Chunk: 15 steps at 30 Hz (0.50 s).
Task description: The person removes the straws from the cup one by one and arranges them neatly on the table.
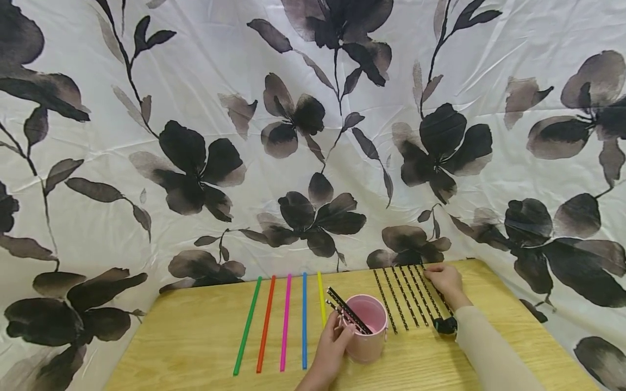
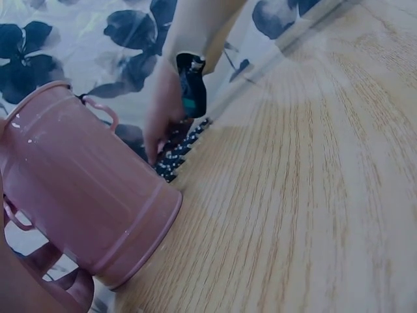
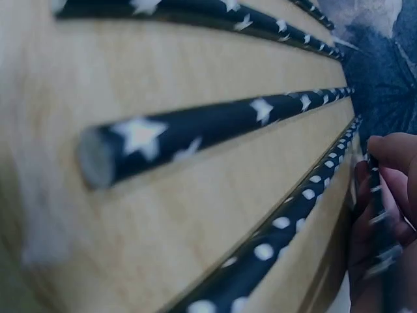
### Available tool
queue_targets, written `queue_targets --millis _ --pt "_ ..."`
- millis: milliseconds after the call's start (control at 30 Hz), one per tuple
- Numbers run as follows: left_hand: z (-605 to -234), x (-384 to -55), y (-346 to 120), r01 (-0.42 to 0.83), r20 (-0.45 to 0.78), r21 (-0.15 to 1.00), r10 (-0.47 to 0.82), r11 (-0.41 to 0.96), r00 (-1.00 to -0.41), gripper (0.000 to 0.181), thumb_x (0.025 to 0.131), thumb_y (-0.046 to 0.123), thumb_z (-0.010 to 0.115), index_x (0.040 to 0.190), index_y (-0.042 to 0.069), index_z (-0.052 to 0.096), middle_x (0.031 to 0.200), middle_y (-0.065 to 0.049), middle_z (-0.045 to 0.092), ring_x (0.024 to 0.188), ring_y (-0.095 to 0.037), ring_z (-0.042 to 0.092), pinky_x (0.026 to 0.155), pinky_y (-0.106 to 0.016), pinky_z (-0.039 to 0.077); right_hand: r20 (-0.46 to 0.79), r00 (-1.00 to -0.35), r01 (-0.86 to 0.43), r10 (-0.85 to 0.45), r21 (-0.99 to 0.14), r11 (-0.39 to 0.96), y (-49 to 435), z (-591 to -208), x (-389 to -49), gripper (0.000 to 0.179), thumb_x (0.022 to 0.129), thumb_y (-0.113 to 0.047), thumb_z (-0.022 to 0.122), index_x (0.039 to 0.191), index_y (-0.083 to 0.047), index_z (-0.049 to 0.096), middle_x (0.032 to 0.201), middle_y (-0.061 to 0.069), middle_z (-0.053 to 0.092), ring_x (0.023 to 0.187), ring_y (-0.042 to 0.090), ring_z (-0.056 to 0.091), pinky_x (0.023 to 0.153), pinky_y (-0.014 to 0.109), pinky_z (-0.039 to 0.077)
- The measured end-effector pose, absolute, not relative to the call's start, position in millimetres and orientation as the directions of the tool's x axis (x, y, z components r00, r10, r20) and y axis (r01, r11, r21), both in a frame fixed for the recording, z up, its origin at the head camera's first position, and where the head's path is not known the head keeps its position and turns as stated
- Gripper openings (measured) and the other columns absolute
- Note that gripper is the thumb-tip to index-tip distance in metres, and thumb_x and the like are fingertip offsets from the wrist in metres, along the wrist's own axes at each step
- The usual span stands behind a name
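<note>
A small pink metal bucket (image 1: 367,347) with loop handles stands on the wooden table, and my left hand (image 1: 330,350) grips its left side. Several black patterned paper straws (image 1: 348,309) lean out over the bucket's rim. At the far right of the row, my right hand (image 1: 446,282) pinches the end of a black straw (image 3: 376,202) with white marks. Beside it lie more black straws, some printed with white stars (image 3: 215,138), one with white dots (image 3: 280,225). In the left wrist view, the left fingers (image 2: 71,287) curl at the bucket's lower side.
To the left, green (image 1: 248,326), red (image 1: 266,326), pink (image 1: 286,326), blue (image 1: 305,326) and yellow (image 1: 321,296) straws lie side by side. A floral cloth (image 1: 303,163) hangs behind the table (image 1: 195,336). A black camera (image 1: 445,325) is strapped to the right wrist.
</note>
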<state>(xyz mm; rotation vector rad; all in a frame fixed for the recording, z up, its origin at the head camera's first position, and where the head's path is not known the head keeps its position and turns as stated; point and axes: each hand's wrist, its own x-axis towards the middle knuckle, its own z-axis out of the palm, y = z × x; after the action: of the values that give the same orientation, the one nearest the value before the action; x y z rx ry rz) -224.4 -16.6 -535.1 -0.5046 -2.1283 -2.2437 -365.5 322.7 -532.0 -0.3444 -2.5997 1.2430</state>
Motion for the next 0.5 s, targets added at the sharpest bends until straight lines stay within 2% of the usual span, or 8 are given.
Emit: queue_targets --millis 200,500 --pt "-531.9 -226.1 -17.8 0.232 0.245 0.969 0.226 -0.083 -0.943 0.048 0.101 0.022 0.053 0.146 0.011 0.039 0.141 -0.021 0.045 0.124 -0.037 0.049 0.102 -0.050 0.038 0.124 -0.942 0.115 0.312 -0.752 0.648 323.9 -529.4 -364.0 0.030 0.090 -0.024 0.069 0.103 0.002 0.072 0.104 0.020 0.068 0.091 0.037 0.061 0.075 0.046 0.050" --pt "-532.4 -222.8 -18.9 0.223 0.236 0.971 0.229 -0.083 -0.944 0.048 0.101 0.023 0.052 0.146 0.011 0.039 0.137 -0.020 0.048 0.126 -0.039 0.046 0.103 -0.053 0.038 0.154 -0.945 0.102 0.288 -0.698 0.709 321.9 -533.8 -363.9 0.026 0.089 -0.022 0.068 0.099 0.000 0.074 0.101 0.019 0.069 0.087 0.038 0.062 0.076 0.050 0.049"
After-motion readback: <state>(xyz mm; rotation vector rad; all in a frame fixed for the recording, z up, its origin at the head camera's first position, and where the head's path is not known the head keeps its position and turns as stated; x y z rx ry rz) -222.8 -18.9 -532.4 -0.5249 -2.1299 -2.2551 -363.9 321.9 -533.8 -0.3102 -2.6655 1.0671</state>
